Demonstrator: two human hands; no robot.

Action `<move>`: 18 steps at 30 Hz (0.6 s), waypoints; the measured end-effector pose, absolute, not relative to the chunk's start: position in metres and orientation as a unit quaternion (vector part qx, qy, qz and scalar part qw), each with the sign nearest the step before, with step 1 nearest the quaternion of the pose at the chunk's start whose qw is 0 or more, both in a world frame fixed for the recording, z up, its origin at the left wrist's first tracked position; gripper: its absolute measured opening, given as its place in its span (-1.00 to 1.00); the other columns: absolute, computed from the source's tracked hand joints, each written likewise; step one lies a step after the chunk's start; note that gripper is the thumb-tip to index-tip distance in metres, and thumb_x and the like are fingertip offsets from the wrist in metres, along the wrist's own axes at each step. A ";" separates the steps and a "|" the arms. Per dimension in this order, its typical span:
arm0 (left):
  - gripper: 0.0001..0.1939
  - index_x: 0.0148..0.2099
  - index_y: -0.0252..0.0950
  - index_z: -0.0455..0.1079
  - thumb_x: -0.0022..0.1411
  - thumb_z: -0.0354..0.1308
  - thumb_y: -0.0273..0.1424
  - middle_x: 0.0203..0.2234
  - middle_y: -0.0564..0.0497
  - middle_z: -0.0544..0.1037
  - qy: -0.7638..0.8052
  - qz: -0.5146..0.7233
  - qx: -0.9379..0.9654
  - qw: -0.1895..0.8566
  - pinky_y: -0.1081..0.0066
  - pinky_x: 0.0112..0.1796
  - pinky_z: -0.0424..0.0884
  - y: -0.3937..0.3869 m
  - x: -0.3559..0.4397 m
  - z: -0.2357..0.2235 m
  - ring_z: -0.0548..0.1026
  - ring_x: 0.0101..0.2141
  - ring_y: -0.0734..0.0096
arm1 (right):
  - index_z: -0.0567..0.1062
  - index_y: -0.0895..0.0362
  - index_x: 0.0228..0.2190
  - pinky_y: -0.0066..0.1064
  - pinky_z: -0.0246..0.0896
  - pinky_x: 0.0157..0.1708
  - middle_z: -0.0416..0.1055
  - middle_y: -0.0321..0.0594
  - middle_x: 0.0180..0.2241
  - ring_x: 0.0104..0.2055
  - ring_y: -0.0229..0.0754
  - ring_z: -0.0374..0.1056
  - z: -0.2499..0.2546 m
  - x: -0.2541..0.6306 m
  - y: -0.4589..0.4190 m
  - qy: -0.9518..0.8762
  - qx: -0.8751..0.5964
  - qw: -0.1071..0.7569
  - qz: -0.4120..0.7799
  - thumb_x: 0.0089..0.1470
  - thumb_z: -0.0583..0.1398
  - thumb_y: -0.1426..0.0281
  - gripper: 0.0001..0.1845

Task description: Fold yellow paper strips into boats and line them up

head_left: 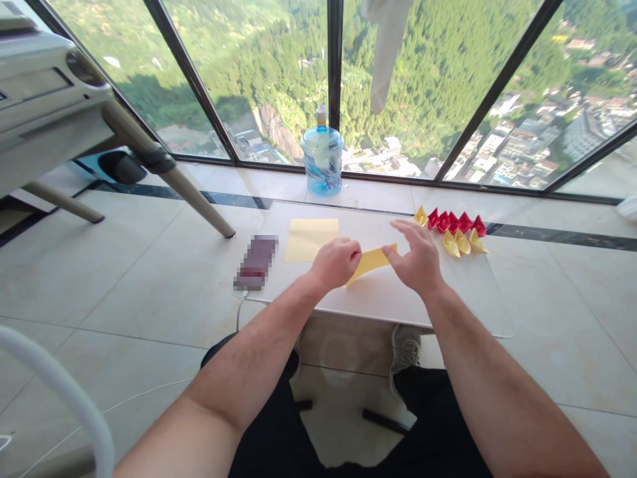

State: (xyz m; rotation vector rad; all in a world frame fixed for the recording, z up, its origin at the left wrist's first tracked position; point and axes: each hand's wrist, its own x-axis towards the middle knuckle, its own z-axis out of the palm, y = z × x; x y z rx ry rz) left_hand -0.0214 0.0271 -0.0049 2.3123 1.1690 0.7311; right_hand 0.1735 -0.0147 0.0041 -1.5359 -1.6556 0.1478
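My left hand is closed on the left end of a folded strip of yellow paper, held a little above the white low table. The strip slants up to the right. At its right end the thumb of my right hand touches the paper, while the other fingers are stretched out and apart from the thumb. A flat pale yellow sheet lies on the table just beyond my left hand. To the right of my right hand stand several folded red paper boats and several yellow paper boats.
A phone with a white cable lies at the table's left end. Behind the table a blue water jug stands by the window. A grey piece of furniture with slanted legs is at left. My knees and shoes are below the front edge.
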 end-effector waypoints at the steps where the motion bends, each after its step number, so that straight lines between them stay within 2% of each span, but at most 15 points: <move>1: -0.77 -0.37 -0.27 0.47 0.28 0.02 -0.41 -0.42 -0.08 0.51 0.400 0.241 0.865 0.182 0.32 -0.27 0.29 0.025 -0.020 -0.004 0.43 -0.35 0.28 | 0.56 0.06 -0.11 -0.06 0.13 0.11 0.52 -0.09 0.00 0.06 0.04 0.37 0.007 0.172 -0.017 -0.717 -0.595 0.362 0.046 0.03 0.28 0.32 -0.67; 3: -0.73 -0.33 -0.29 0.47 0.33 -0.03 -0.39 -0.38 -0.12 0.51 0.367 0.209 0.897 0.127 0.28 -0.23 0.28 0.021 -0.017 -0.004 0.43 -0.29 0.23 | 0.61 0.07 -0.26 -0.07 0.03 0.14 0.60 -0.12 -0.19 -0.07 0.00 0.44 0.009 0.167 -0.021 -0.780 -0.571 0.253 0.038 0.12 0.22 0.36 -0.83; 6: -0.72 -0.29 -0.30 0.46 0.36 -0.05 -0.37 -0.34 -0.13 0.52 0.353 0.190 0.912 0.088 0.26 -0.20 0.27 0.017 -0.012 -0.003 0.44 -0.24 0.20 | 0.60 0.09 -0.44 -0.17 0.07 0.03 0.60 -0.15 -0.40 -0.29 -0.08 0.47 0.009 0.160 -0.022 -0.802 -0.569 0.177 0.037 0.18 0.14 0.41 -0.75; 13: -0.81 -0.28 -0.27 0.43 0.33 0.00 -0.42 -0.35 -0.05 0.56 0.398 0.195 0.890 0.104 0.28 -0.21 0.27 0.021 -0.016 0.002 0.48 -0.27 0.26 | 0.62 0.07 -0.45 -0.33 0.13 -0.33 0.58 -0.20 -0.47 -0.40 -0.13 0.43 0.013 0.173 -0.020 -0.754 -0.624 0.198 0.060 0.10 0.19 0.33 -0.79; 18: -0.81 -0.32 -0.27 0.44 0.28 0.01 -0.48 -0.38 -0.04 0.57 0.440 0.186 0.872 0.104 0.28 -0.25 0.27 0.034 -0.033 0.008 0.49 -0.32 0.26 | 0.62 0.09 -0.46 -0.32 0.16 -0.38 0.54 -0.19 -0.52 -0.44 -0.10 0.41 0.014 0.205 -0.017 -0.676 -0.700 0.227 0.035 0.06 0.21 0.32 -0.80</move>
